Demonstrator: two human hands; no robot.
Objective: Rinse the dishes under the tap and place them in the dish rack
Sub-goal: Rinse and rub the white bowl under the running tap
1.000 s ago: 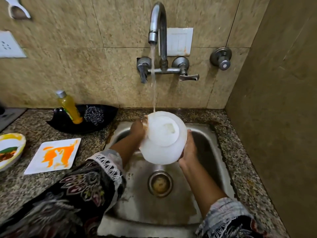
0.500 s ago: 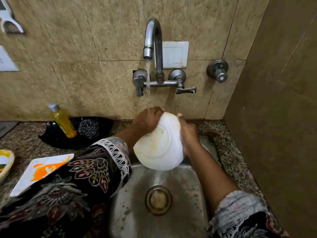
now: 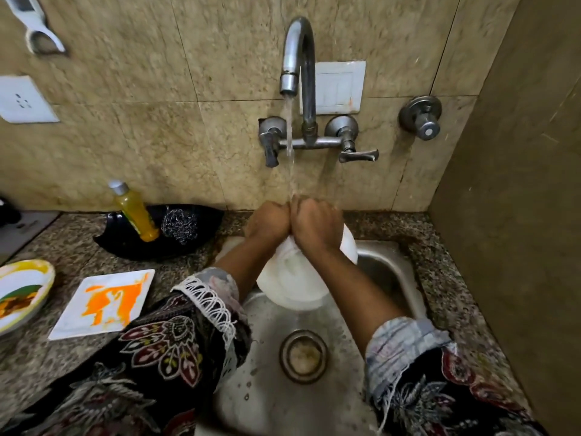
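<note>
On the far left edge of the counter [image 3: 53, 350] sits a dirty bowl [image 3: 23, 294]. Just beside it lies a flat square plate [image 3: 103, 305] with orange marks. Both look unwashed. Behind them, near the wall, a black tray [image 3: 125, 237] holds a yellow soap bottle [image 3: 135, 212] and a steel scrubber [image 3: 179, 223].

Next comes the sink [image 3: 386, 272]. Over its back edge the person holds a white bowl [image 3: 292, 281] with both hands. The left hand [image 3: 267, 223] is curled over the bowl's top left rim. The right hand [image 3: 317, 228] is curled over the top right rim. The two hands touch each other at the knuckles. The fingertips are hidden on the far side, so how deep they hook cannot be seen.

The bowl is tipped up on its edge. Its bottom faces the person and its open side faces the wall. It hangs down from the hands, toward the drain [image 3: 303, 355].

Water [image 3: 290, 158] runs from the tap [image 3: 297, 58] straight down onto the spot where the hands meet. So the stream hits the knuckles and the rim first.

This looks like the rinsing step, with the bowl not yet done.

No dish rack shows anywhere. Which way the bowl must go next cannot be told. Both hands are equally close to the bowl, so either could carry it. The wet bowl may be slippery.
</note>
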